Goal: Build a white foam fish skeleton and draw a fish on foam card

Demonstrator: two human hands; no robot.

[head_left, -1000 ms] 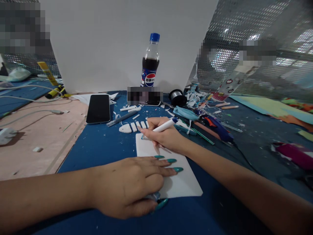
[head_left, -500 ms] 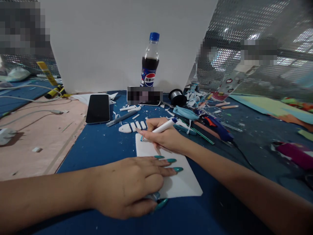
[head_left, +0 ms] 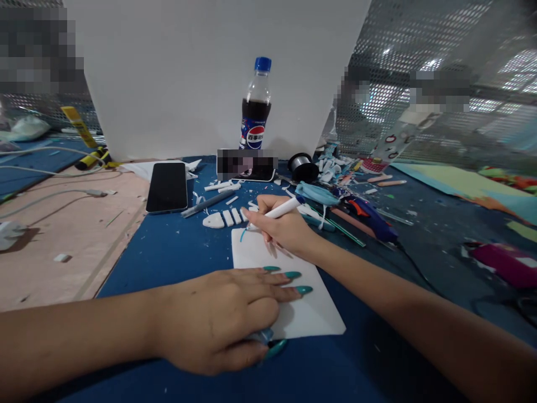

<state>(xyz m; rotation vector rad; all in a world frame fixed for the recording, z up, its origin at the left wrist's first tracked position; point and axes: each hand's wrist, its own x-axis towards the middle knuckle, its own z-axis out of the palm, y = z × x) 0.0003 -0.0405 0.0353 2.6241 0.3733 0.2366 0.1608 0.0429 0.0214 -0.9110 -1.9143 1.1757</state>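
Right hand (head_left: 289, 226) holds a marker (head_left: 281, 209) at the far edge of a white sheet (head_left: 316, 314)

The blue tabletop (head_left: 168, 254) spreads beneath and around all the fingers. A pale board (head_left: 188, 78) stands beyond them. The left hand (head_left: 229, 313) lies across the sheet, 3 teal-nailed fingers stretched out on it, the thumb set nearer the body. The right fingers are closed around the marker in a writing grip. The sheet lies under both hands' fingers. Well beyond the right fingertips stands a cola bottle (head_left: 255, 120); farther left lies a black phone (head_left: 166, 187). Just left of those fingertips sit white fish-shaped pieces (head_left: 213, 221). A see-through bluish object (head_left: 262, 336) shows between left thumb and fingers; whether it is gripped, I cannot tell. 1 short blue stroke (head_left: 242, 235) marks the sheet just left of the right fingertips.
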